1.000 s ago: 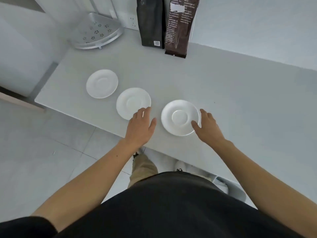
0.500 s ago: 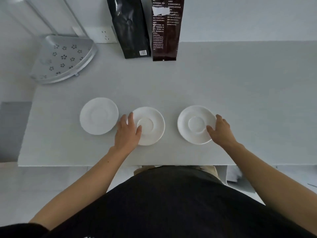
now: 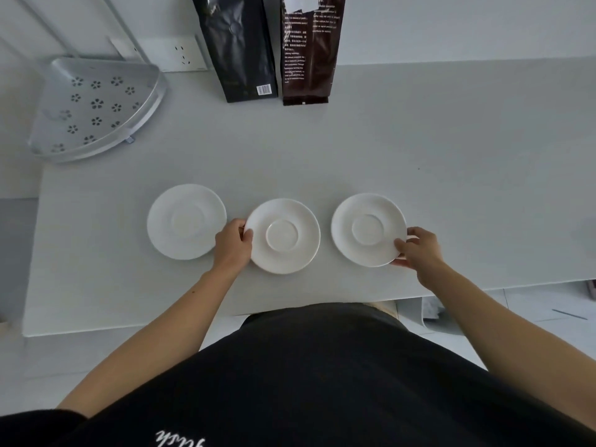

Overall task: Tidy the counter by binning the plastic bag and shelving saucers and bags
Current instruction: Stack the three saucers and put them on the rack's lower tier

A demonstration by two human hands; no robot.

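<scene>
left hand [image 3: 233,245] was pinched on the middle saucer [image 3: 283,236] at its 9 o'clock rim, thumb on top, fingers tucked under or against the edge. right hand [image 3: 417,248] gripped the right saucer [image 3: 368,229] at about 4 o'clock, thumb over the rim and fingers beneath, so that side looked raised a bit; couldn't tell if either saucer was fully off the counter [image 3: 451,156].

left saucer [image 3: 186,221] lay free, just beside the left hand's knuckles at its 3 o'clock. black coffee bag [image 3: 238,50] and brown coffee bag [image 3: 309,50] stood upright side by side at 12 o'clock against the wall. perforated metal corner shelf [image 3: 93,108] sat at 10 o'clock, w/ nothing on it.

risks, as i judged them: both grips were edge-only on glazed ceramic, so a quick lift could let a saucer pivot down and slip, esp. the right one, held near the counter's front edge. left knuckles might nudge the free saucer when lifting. bringing the two saucers together to stack could chip rims. the shelf looked small and curved-fronted, so three saucers plus bags might crowd it.
</scene>
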